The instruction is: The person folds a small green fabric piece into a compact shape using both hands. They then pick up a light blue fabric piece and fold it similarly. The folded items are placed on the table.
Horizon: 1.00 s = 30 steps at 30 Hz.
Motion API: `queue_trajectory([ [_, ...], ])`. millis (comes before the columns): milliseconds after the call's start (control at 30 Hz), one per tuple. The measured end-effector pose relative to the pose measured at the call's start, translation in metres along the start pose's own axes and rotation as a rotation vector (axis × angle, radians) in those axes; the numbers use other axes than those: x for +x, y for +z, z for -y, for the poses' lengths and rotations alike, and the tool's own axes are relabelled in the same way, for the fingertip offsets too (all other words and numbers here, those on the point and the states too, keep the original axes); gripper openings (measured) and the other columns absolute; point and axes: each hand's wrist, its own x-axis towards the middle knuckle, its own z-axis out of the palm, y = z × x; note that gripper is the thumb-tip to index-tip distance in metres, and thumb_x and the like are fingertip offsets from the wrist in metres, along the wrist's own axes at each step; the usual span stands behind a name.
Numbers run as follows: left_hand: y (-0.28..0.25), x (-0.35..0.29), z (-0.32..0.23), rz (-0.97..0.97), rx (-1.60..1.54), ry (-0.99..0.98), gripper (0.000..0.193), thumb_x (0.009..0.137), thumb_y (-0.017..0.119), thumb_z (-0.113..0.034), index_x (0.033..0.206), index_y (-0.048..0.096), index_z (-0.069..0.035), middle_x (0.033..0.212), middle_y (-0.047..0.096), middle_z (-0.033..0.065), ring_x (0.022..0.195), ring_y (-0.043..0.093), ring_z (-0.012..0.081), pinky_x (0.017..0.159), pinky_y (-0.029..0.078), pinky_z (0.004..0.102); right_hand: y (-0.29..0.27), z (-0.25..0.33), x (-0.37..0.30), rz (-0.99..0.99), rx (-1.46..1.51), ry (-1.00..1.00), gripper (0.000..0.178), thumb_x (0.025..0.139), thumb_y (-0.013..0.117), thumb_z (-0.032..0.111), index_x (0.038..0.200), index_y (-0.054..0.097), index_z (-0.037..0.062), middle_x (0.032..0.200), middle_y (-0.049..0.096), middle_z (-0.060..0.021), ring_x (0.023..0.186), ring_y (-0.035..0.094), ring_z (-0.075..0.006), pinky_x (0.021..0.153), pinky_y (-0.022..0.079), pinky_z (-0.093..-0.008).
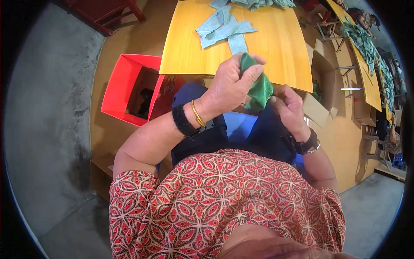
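A small piece of green cloth (260, 91) is held up just in front of the near edge of the yellow wooden table (183, 52). My left hand (228, 84) is closed on its upper part, thumb across the front. The fingertips of my right hand (290, 107) pinch the lower right edge of the same cloth. It looks folded or doubled over. Pale blue-green cloth pieces (224, 32) lie loosely overlapped on the tabletop beyond my hands, and a heap of similar pieces (263, 3) is at the far edge.
A red box (113, 88), its opening showing dark contents, stands left of my knees. To the right is an open cardboard box (327, 75). Further right, another long table (365, 82) bears more green cloth, with a person (366, 19) near its far end.
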Motion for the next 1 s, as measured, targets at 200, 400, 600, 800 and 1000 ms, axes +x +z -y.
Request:
queue_trajectory([
  [200,-0.014,0.004,-0.011,0.175,-0.174,0.0,0.032,0.088,0.043,-0.025,0.109,0.048,-0.002,0.079,0.052,-0.0014,0.073,0.047,0.0032,0.067,0.04,0.0176,0.003,0.004,-0.001,-0.026,0.054,0.016,0.007,0.083,0.049,0.004,0.087,0.051,-0.0007,0.066,0.051,0.0024,0.062,0.045,-0.0041,0.056,0.038,-0.0175],
  [400,-0.021,0.006,-0.011,0.226,-0.157,-0.036,0.028,0.089,0.04,-0.02,0.106,0.052,0.0,0.081,0.055,-0.0009,0.069,0.049,0.0017,0.061,0.04,0.0142,-0.003,-0.007,-0.002,0.022,0.03,-0.012,0.008,0.084,0.046,0.003,0.088,0.051,-0.0009,0.071,0.052,0.0,0.065,0.046,-0.005,0.058,0.038,-0.0179],
  [600,-0.024,0.006,-0.023,0.256,0.144,0.117,0.021,0.087,0.042,-0.011,0.1,0.056,0.0,0.078,0.058,-0.0006,0.066,0.053,0.0028,0.058,0.044,0.0153,-0.008,-0.001,0.0,0.114,0.093,-0.062,0.009,0.084,0.046,0.006,0.087,0.051,-0.0012,0.07,0.049,0.0006,0.063,0.042,-0.0051,0.057,0.037,-0.0191],
  [800,-0.026,0.005,-0.019,0.257,0.216,0.183,0.018,0.086,0.043,-0.003,0.098,0.056,0.001,0.079,0.058,0.0015,0.067,0.053,0.0031,0.058,0.045,0.0152,-0.008,-0.004,-0.002,0.133,0.095,-0.014,0.013,0.086,0.044,0.009,0.087,0.052,-0.0012,0.068,0.046,0.0018,0.06,0.038,-0.0052,0.054,0.034,-0.0194],
  [1000,-0.028,0.004,-0.023,0.251,0.293,0.189,0.016,0.085,0.045,-0.003,0.096,0.056,0.001,0.079,0.059,0.0023,0.07,0.053,0.0026,0.059,0.043,0.0155,-0.008,0.002,-0.003,0.151,0.061,-0.064,0.014,0.086,0.045,0.01,0.087,0.052,-0.0017,0.068,0.047,0.0016,0.06,0.038,-0.0056,0.054,0.034,-0.0193],
])
